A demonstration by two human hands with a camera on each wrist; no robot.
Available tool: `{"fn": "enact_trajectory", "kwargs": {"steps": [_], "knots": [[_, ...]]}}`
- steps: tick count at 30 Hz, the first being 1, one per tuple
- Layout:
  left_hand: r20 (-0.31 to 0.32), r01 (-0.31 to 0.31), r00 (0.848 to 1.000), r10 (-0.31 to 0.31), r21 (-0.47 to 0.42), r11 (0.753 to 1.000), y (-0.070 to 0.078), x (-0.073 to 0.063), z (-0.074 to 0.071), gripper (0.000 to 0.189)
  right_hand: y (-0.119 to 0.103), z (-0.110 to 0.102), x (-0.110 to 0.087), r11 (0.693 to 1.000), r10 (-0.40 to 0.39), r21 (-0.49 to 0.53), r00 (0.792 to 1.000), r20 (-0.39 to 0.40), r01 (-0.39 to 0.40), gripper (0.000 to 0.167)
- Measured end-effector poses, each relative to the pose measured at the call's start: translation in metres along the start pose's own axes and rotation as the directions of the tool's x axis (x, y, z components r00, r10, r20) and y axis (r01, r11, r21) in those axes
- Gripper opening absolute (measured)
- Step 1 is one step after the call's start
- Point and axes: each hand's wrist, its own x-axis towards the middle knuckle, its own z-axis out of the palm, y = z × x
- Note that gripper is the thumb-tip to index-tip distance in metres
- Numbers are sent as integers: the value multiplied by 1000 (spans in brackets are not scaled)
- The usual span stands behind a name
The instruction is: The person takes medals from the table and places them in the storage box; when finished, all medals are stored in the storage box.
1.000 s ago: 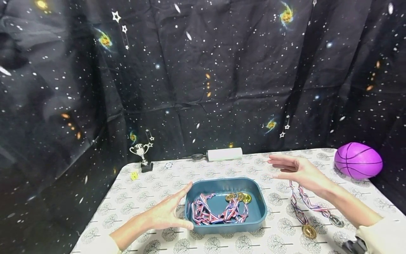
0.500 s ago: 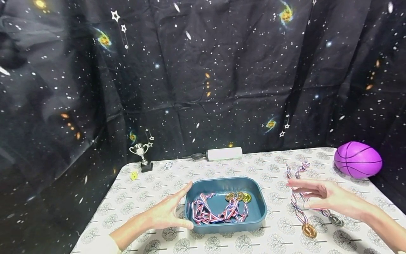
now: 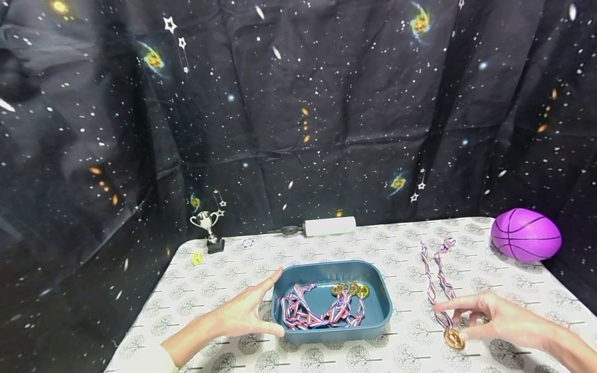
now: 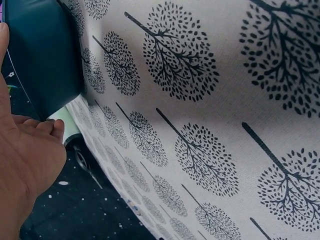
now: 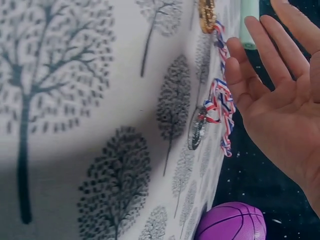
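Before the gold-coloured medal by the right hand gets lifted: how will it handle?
The gold-coloured medal looks rigid and lies flat, so it would likely slide rather than roll. Its striped ribbon lies loose and wrinkled, so probably floppy and trailing. A ribboned silver-coloured medal lies nearby, so the two might tangle.

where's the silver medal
In the right wrist view, the silver medal lies on the table right of centre, between the gold medal and purple ball; the right hand hides it in the head view.
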Motion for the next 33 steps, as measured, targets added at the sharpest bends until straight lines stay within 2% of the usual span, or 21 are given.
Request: {"fn": "enact_trajectory", "kwargs": {"steps": [3,10,17,27,33], "knots": [[0,1,1000,-1,-3,1000,0,0,0,130,4,3,0,1000,-15,23,1000,10,15,49],[2,2,1000,-2,-17,1000,1,0,0,129,16,8,-1,989,-107,-109,994,-7,105,46],[6,7,1000,-7,-20,1000,1,0,-1,129,25,14,0,979,-142,-150,989,-33,135,49],[8,3,1000,-2,-24,1000,1,0,0,130,39,20,4,943,-268,-236,957,-113,236,44],[4,-3,1000,4,-24,1000,1,1,0,129,40,23,4,935,-294,-247,945,-143,254,42]]}}
